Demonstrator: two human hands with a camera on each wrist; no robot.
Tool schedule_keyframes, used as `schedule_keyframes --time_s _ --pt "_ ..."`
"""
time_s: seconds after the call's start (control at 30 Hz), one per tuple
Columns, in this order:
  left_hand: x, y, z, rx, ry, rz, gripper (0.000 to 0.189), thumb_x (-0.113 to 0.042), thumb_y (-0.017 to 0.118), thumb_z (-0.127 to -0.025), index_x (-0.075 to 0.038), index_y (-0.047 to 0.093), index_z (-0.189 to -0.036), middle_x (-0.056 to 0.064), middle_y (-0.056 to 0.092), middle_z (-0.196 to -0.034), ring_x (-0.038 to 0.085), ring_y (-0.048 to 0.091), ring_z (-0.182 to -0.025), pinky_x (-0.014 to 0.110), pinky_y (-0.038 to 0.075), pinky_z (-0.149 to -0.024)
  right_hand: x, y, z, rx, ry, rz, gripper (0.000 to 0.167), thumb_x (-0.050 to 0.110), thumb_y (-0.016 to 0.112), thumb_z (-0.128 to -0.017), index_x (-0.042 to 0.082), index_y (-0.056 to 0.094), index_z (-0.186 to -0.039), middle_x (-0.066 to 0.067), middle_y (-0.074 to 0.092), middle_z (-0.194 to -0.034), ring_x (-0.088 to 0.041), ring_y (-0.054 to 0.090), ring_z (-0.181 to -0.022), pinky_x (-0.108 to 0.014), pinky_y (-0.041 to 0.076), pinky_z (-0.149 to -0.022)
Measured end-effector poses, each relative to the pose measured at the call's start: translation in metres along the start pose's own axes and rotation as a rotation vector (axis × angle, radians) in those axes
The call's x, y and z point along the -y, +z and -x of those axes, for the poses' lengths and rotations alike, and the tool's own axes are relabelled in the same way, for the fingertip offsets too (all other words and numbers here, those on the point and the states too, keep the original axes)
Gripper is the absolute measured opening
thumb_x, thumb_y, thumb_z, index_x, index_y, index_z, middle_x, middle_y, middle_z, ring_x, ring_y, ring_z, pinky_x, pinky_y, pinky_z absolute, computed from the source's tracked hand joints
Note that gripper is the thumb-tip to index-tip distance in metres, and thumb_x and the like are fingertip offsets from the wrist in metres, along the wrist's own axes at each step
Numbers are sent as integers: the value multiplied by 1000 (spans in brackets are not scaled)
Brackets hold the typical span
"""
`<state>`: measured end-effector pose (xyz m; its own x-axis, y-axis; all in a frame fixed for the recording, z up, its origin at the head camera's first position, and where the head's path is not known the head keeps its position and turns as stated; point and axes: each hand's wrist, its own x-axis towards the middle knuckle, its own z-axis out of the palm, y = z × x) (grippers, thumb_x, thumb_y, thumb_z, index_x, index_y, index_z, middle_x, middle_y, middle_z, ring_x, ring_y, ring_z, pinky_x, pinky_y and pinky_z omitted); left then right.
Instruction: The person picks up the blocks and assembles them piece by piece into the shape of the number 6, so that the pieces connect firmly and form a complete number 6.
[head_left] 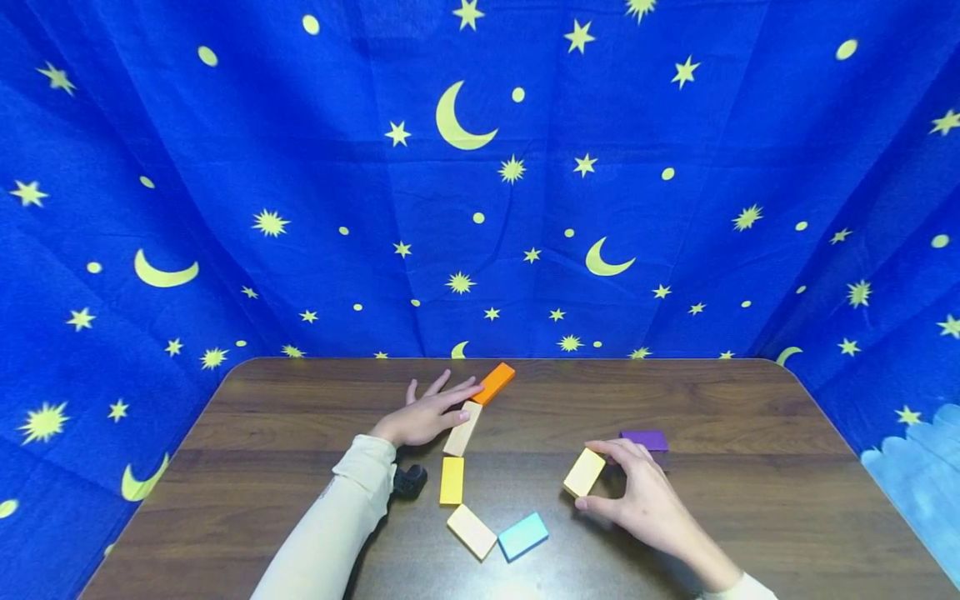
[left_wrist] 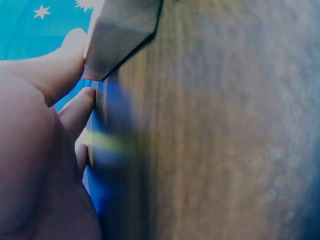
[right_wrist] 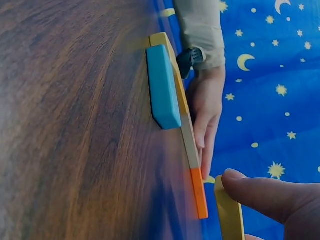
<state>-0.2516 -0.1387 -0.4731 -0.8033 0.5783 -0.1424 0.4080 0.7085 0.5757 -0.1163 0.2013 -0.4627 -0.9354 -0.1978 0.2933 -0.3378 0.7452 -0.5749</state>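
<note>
left sleeve [head_left: 318, 533] and right hand [head_left: 645, 500] come nearest the camera, entering from the bottom edge of the head view. the right hand is curled into a pinch, thumb on the near end and fingers on the far end of a cream block [head_left: 584, 473]; in the right wrist view that block shows against the starry cloth [head_left: 480, 192]. a purple block [head_left: 645, 439] sits on the desk [head_left: 735, 508] just beyond this hand, partly hidden by it.

the left hand [head_left: 426, 415] holds nothing: its fingers are spread and fairly straight, index tip at the near end of an orange block [head_left: 495, 383], thumb at a tan block [head_left: 462, 428]. a black device [head_left: 410, 482] is at the left wrist.

five blocks form a curved line on the desk. orange is farthest, its near end meeting the tan one; then come a yellow block [head_left: 452, 481], a pale block [head_left: 472, 532] set at a slant, and a blue block [head_left: 523, 536] angled the other way. whether the last three actually touch, i cannot tell. the cream block is to the right of the blue one, well apart from it.
</note>
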Motion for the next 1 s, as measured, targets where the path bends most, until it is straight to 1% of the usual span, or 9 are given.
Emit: schedule_keyframes --time_s 0.13,0.5,0.63,0.77,0.9,1.0 --pt "0 0 0 -2 5 4 52 -42 44 -107 -33 35 -158 -5 24 -165 31 -2 -155 69 -17 -110 1 3 -2 21 -16 -6 69 31 96 -61 10 70 -122 6 67 -113 -18 58 -107 -47 49 -90" --pt "-1 -1 1 -7 9 -4 52 -40 45 -107 -32 35 -158 -5 24 -165 33 -1 -154 70 -16 -110 5 10 -7 92 -30 -19 69 30 95 -62 12 69 -123 9 64 -112 -17 57 -109 -47 49 -93" --pt "-1 -1 0 -7 3 -5 52 -41 44 -107 -33 35 -158 -5 24 -165 32 -1 -155 69 -16 -111 6 12 -8 108 -67 -10 68 29 95 -61 12 69 -122 10 64 -112 -16 57 -107 -45 50 -91" --pt "-1 0 0 -3 -1 -6 52 -41 44 -107 -34 34 -158 -6 23 -165 31 -1 -155 69 -16 -111 5 15 -9 126 -115 3 69 27 95 -61 11 69 -123 8 65 -113 -17 57 -108 -46 50 -92" --pt "-1 0 0 -7 3 -4 52 -40 44 -107 -33 35 -158 -6 24 -165 31 -1 -155 69 -16 -111 5 16 -10 156 -157 9 69 28 94 -62 10 68 -123 6 66 -115 -17 57 -109 -46 49 -93" --pt "-1 0 0 -8 3 -1 52 -40 44 -107 -32 35 -157 -5 24 -165 32 -1 -155 69 -17 -111 5 17 -10 188 -171 2 68 29 93 -64 10 68 -124 7 65 -117 -17 57 -109 -46 49 -93"
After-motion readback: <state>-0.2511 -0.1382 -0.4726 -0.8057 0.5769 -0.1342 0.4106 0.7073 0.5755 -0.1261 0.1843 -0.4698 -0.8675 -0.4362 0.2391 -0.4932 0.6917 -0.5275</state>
